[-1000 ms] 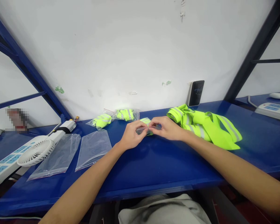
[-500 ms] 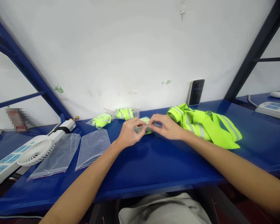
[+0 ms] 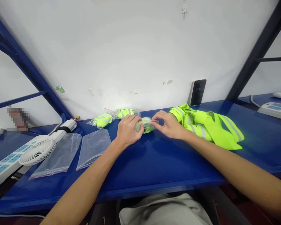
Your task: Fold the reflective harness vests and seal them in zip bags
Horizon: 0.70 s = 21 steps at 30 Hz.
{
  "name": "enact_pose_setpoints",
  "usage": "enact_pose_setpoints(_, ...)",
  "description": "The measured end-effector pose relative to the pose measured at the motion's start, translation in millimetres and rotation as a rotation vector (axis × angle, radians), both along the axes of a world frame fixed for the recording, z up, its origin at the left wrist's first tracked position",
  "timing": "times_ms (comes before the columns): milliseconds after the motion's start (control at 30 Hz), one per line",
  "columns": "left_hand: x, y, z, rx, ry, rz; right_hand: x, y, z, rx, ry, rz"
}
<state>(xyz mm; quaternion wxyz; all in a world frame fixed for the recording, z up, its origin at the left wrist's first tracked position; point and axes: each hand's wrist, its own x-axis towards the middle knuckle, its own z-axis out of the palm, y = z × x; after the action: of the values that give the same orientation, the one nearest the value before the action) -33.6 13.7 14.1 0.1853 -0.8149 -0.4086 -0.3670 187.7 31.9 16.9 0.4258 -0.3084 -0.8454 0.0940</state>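
Observation:
Between my hands is a clear zip bag with folded neon-yellow reflective fabric inside. My left hand grips the bag's left side, thumb and fingers curled around its edge. My right hand pinches the right end of the bag's rim between thumb and forefinger. Just to the right lies a loose heap of neon-yellow reflective strips with silver bands. Behind my left hand, two filled bags sit by the wall: one bag of yellow fabric and a second bag beside it.
Two flat clear bags, one bag nearer and another bag farther left, lie on the blue table. A white fan rests over a power strip. A dark-screened device leans on the wall.
My hands have moved apart along the bag's rim, the left one going left. The bag's mouth edge now lies back, showing more of the yellow fabric inside.

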Motion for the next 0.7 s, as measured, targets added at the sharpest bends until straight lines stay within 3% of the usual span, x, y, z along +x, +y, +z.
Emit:
enact_pose_setpoints(200,4,-8,6.1,0.0,0.213,0.024,-3,-1,-2.9,0.065,-0.067,0.028)
enact_pose_setpoints(433,8,-8,1.1,-0.03,0.186,0.08,5,4,1.6,-0.092,0.022,-0.035)
enact_pose_setpoints(700,11,-12,2.9,-0.008,0.251,0.047,-2,-4,1.0,-0.024,-0.046,-0.023)
